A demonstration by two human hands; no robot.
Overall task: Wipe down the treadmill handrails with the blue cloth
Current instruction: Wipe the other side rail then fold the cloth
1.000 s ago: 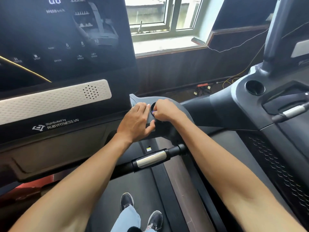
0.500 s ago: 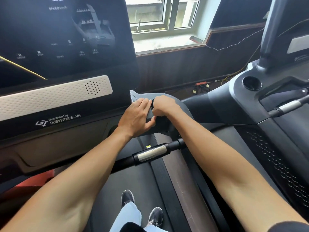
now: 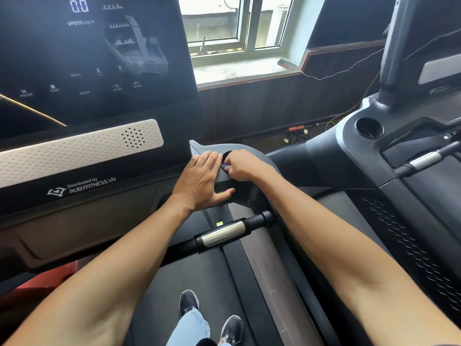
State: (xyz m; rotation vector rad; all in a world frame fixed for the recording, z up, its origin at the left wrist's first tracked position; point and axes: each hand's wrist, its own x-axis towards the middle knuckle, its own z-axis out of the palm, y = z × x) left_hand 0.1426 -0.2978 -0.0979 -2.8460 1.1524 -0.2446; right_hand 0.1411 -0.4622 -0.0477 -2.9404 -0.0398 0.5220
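My left hand (image 3: 202, 182) lies flat on the grey console wing (image 3: 252, 152), fingers straight and thumb spread along its lower edge. My right hand (image 3: 243, 166) is curled over the round cup holder (image 3: 225, 156) in that wing. A small patch of the blue cloth (image 3: 225, 166) shows under its fingertips; the rest of the cloth is hidden. The black handrail with a silver grip sensor (image 3: 222, 233) runs below both hands, untouched.
The big dark console screen (image 3: 94, 58) fills the upper left. A second treadmill (image 3: 349, 156) stands at the right with its own cup holder (image 3: 368, 127) and silver-banded handrail (image 3: 424, 159). My shoes (image 3: 189, 303) stand on the belt below. Cables lie on the floor under the window.
My left hand has flattened out and its thumb has spread along the wing's edge. My right hand's fingers have shifted over the cup holder, and a bit of blue cloth now shows.
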